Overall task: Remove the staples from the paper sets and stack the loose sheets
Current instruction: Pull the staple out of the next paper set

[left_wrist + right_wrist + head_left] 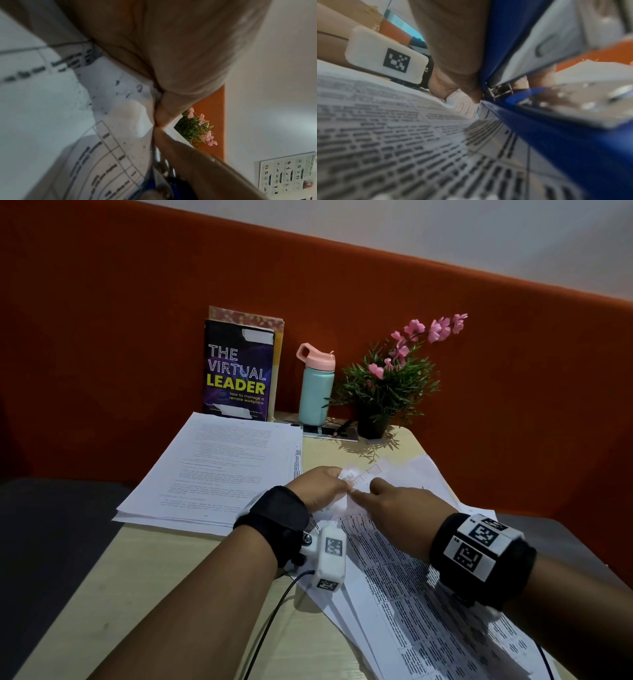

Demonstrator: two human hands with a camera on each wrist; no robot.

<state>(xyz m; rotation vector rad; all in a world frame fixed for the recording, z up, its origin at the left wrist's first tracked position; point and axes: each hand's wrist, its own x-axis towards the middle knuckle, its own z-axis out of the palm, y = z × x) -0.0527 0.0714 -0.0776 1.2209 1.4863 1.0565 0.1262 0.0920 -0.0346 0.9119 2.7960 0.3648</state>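
A stapled paper set (pixel 394 577) printed with tables lies slanted on the right of the table. My left hand (pixel 337 484) pinches its raised top corner (pixel 120 108) between thumb and fingers. My right hand (pixel 364 493) meets it at that corner and grips a blue and metal staple tool (pixel 547 142), its thumb (pixel 453 54) lying along the blue side. In the head view the hand hides the tool; the left wrist view shows its metal tip (pixel 164 174) just under the pinched corner. The staple itself cannot be made out. A stack of loose text sheets (pixel 219 467) lies at the left.
At the back edge stand a purple book (pixel 238 374), a teal bottle with a pink lid (pixel 315 385) and a potted plant with pink flowers (pixel 387 385). An orange partition (pixel 137 320) closes the back. Bare tabletop (pixel 164 570) shows in front of the loose stack.
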